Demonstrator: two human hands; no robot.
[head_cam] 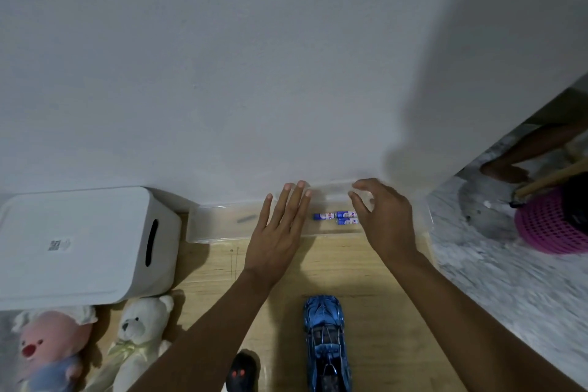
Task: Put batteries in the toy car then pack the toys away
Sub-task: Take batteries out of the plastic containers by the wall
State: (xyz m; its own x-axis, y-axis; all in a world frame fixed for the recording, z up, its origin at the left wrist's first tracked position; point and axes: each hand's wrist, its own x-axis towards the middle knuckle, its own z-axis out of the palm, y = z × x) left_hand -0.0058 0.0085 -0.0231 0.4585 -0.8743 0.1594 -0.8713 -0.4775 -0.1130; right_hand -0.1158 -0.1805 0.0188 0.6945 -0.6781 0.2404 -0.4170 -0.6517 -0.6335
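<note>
- Seen from above: a pale wooden table [375, 267] pushed against a plain white wall [254, 57].
- Along the wall, a long clear plastic tray [219, 226], with blue batteries [337, 218] lying inside, near its right half.
- Left hand [276, 232] stretched flat over the tray, fingers straight and close together, holding nothing; whether touching the tray, cannot tell.
- Right hand [385, 216] just right of the batteries, fingers curled with thumb and forefinger narrowly apart, near the tray's far rim; grip on anything, cannot tell.
- Blue toy car [326, 344] on the table close to the viewer, between the two forearms, well apart from the batteries.
- Small black object with red dots [241, 372] at the bottom edge, left of the car; too dark to identify.
- White lidded box [79, 245] at the left, against the wall.
- In front of the box, a white teddy bear [143, 328] and a pink-faced plush doll [47, 347], lying side by side.
- Pink mesh basket [547, 226] on the floor at far right.
</note>
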